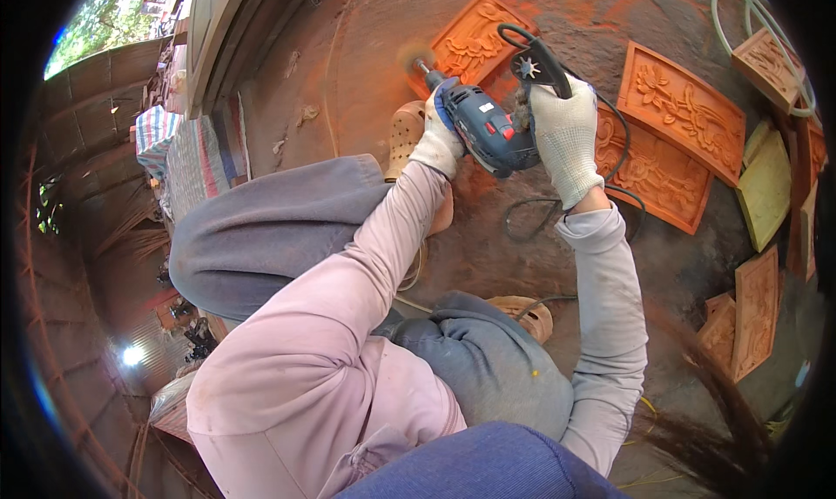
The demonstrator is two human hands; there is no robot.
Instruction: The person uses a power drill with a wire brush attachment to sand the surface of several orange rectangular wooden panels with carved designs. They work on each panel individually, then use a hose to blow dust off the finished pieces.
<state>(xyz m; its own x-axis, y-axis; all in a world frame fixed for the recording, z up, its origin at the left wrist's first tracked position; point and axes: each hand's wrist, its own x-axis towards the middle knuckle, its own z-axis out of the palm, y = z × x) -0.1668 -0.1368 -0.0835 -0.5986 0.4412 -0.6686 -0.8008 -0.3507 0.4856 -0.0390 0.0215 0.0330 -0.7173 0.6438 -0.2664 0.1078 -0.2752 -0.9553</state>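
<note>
A dark blue power drill [484,126] is held between my two gloved hands, its nose pointing up and left. My left hand [438,131] is wrapped round the front of the drill behind the chuck. At the rear, my right hand [564,140] is closed on its black handle [545,67], which bears a pale star-shaped mark. A round attachment [416,61] at the drill's tip is blurred, so I cannot make out its kind. It is beside the left edge of an orange-brown carved wooden panel [477,39] on the ground. Whether they touch, I cannot tell.
To the right lie more carved panels [681,107], partly overlapping, with plain yellowish boards [766,190] beside them. The drill's black cord [623,142] loops over the ground near my right arm. My sandalled foot [405,138] is close below the attachment. Orange dust [383,72] covers the ground.
</note>
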